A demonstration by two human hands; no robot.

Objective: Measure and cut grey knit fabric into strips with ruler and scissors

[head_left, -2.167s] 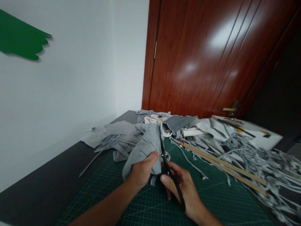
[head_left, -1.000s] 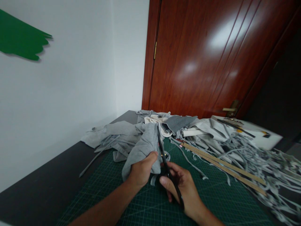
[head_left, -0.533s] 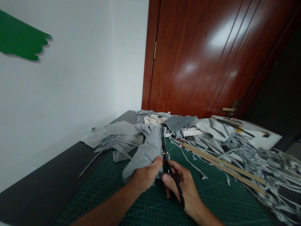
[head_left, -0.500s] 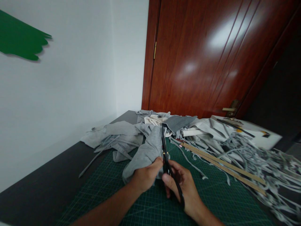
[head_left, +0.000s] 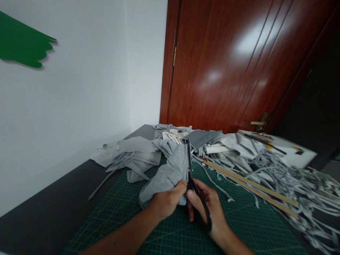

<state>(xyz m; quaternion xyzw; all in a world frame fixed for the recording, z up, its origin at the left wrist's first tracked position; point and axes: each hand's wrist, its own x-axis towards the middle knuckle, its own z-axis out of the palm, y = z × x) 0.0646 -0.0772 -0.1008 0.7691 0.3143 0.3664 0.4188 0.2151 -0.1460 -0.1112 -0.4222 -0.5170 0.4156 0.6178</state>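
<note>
My left hand (head_left: 170, 200) pinches the near right edge of a bunched grey piece of fabric (head_left: 166, 175) held over the green cutting mat (head_left: 111, 219). Close beside it, my right hand (head_left: 208, 203) is wrapped round the handles of black scissors (head_left: 190, 157). Their blades point away from me along the fabric's right edge and look nearly closed; whether cloth lies between them I cannot make out. The thumb of my right hand almost meets my left fingertips.
More grey fabric (head_left: 138, 150) lies left and behind. Two wooden strips (head_left: 252, 187) rest at right beside a heap of thin grey fabric strips (head_left: 289, 191). A white box (head_left: 300, 152) stands behind them, with a wall (head_left: 79, 88) and a brown door (head_left: 212, 63) beyond.
The scissors have shifted slightly right and turned a little, with my right hand. The grey fabric's upper end and my left hand have moved slightly right too.
</note>
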